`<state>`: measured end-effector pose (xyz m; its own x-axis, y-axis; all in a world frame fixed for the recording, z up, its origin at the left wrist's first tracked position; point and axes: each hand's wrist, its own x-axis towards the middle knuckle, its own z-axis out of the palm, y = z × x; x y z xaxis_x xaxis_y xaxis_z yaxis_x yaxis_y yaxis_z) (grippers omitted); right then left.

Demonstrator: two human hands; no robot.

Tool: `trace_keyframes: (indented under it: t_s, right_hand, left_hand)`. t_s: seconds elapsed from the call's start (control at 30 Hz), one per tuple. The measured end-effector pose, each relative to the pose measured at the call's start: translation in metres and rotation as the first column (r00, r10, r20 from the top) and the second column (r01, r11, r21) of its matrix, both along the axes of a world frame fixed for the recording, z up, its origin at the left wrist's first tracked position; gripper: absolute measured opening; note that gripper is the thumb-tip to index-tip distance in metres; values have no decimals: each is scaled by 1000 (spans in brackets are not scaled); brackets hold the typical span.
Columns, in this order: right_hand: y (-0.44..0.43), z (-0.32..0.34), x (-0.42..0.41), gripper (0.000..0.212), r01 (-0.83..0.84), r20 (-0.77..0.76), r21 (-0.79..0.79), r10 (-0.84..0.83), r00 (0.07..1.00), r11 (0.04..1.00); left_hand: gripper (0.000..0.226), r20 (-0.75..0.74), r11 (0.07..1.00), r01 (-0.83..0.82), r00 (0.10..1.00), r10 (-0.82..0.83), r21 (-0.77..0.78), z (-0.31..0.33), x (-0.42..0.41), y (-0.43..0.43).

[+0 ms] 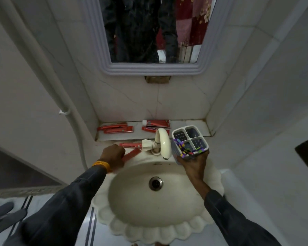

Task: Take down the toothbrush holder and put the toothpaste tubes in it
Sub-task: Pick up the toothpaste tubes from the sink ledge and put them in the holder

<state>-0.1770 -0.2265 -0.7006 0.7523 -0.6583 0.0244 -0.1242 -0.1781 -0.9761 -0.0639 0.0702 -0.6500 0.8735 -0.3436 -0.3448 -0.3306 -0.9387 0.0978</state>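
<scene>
The toothbrush holder (189,142) is off the wall, held in the air over the right rear rim of the sink (155,226), just right of the tap (163,145). It is a grey-and-white tub split into four compartments. The compartment nearest the person holds a bunch of toothbrushes (185,150) with purple, yellow and green parts; the other three show only their perforated bottoms. The holder tilts, its open top turned up and toward the camera. The right hand (194,164) grips it from below, fingers wrapped round its lower body.

The left hand (114,156) is closed round one end of a red toothpaste tube (131,155) at the sink's left rear rim; the tube's long axis runs diagonally, up and right toward the tap. A second tube (131,145) lies just behind it, nearly level, its far end touching the tap's handle (147,145).

On the ledge (187,126) behind the sink lie more red tubes: a cluster at the left (116,130), lying roughly left to right, and two (156,124) in the middle behind the tap, the rear one with a white cap at its left end. The ledge's right part is bare. Tiled walls close in on both sides, and a mirror (153,31) hangs above
</scene>
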Motion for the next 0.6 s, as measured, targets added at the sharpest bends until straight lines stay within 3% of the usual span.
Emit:
trace_keyframes:
  t_s: [0.13,0.2,0.33,0.5,0.6]
  right_hand:
    - [1,1,1,122,6,-9,8,-6,1000,1000]
    - [2,0,3,119,0,9,0,0,1000,1000]
    - [7,3,3,120,-30,32,13,30,999,999]
    - [8,-3,5,105,-17,87,-5,18,996,1000]
    - [8,-5,7,106,-30,94,0,30,995,1000]
  left_hand:
    - [26,-34,937,-122,993,117,-326,52,22,17]
    - [14,35,887,-116,989,147,-448,92,35,8]
    - [17,148,750,9,982,118,-661,166,49,-39]
    - [19,97,604,103,994,-42,-790,191,50,-121]
    - [16,116,670,177,984,-136,-721,174,45,-171]
